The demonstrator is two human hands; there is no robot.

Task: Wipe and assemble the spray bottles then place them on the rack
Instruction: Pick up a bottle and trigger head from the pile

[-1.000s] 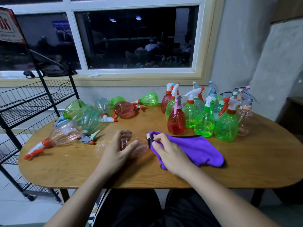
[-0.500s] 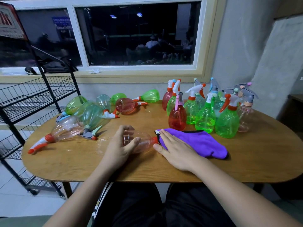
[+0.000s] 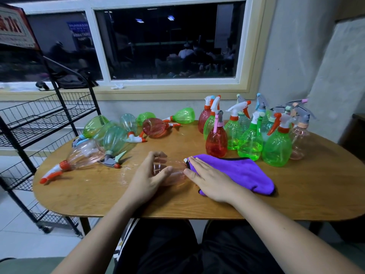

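both hands on table (image 3: 296, 198): left hand (image 3: 147, 179) grips the clear bottle (image 3: 173, 174), right hand (image 3: 209, 179) lies flat on the purple cloth (image 3: 241, 172).

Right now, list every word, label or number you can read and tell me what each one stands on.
Red-and-white sign above the rack: large red characters, cut off by the frame edge, unreadable.
Blue poster outside, far left: white lines, too blurred to read.
Spray bottles: no labels visible.
Nothing can be quoted with confidence.
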